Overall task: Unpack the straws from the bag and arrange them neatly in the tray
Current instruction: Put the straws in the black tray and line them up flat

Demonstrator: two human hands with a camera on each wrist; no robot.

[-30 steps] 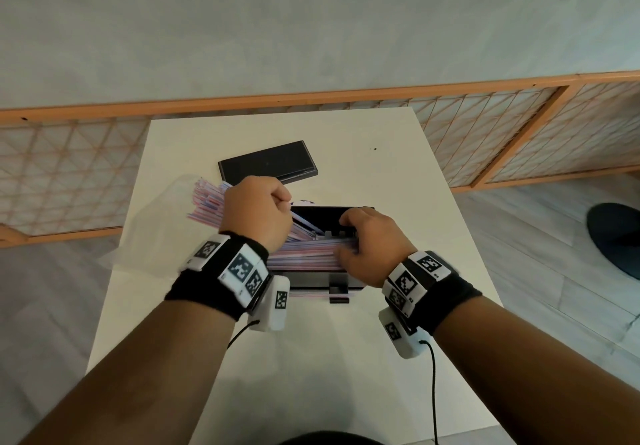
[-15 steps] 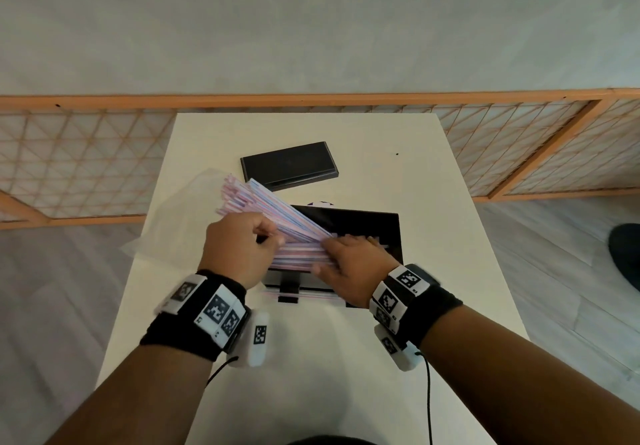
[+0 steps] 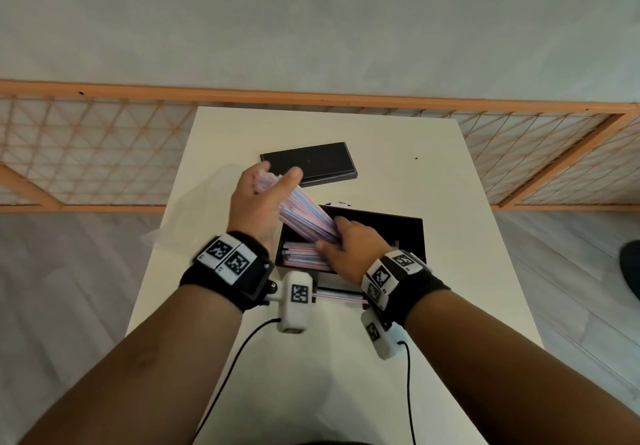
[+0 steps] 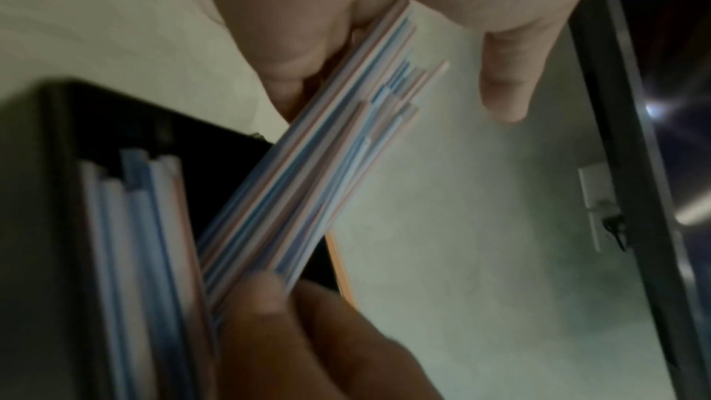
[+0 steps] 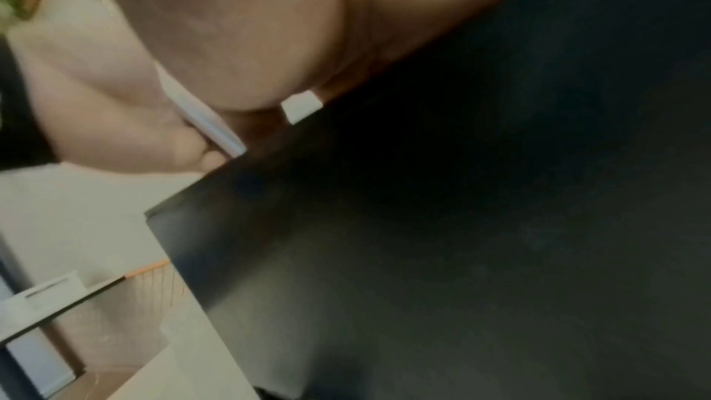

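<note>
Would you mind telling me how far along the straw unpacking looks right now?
Done: some straws already lie in the black tray.
In hand: the left hand and right hand hold a slanted bundle, lower end in the tray.
Left: laying the bundle flat and tidying.

Two bare forearms, each with a black wrist rig

Left hand (image 3: 258,202) and right hand (image 3: 351,247) ungloved, no sleeves; each wrist wears a broad black band (image 3: 221,283) topped with white blocks bearing black-and-white square markers (image 3: 228,257); a white camera pod (image 3: 294,301) with its own marker hangs under each wrist; a thin black cable (image 3: 235,361) trails from each pod.
</note>
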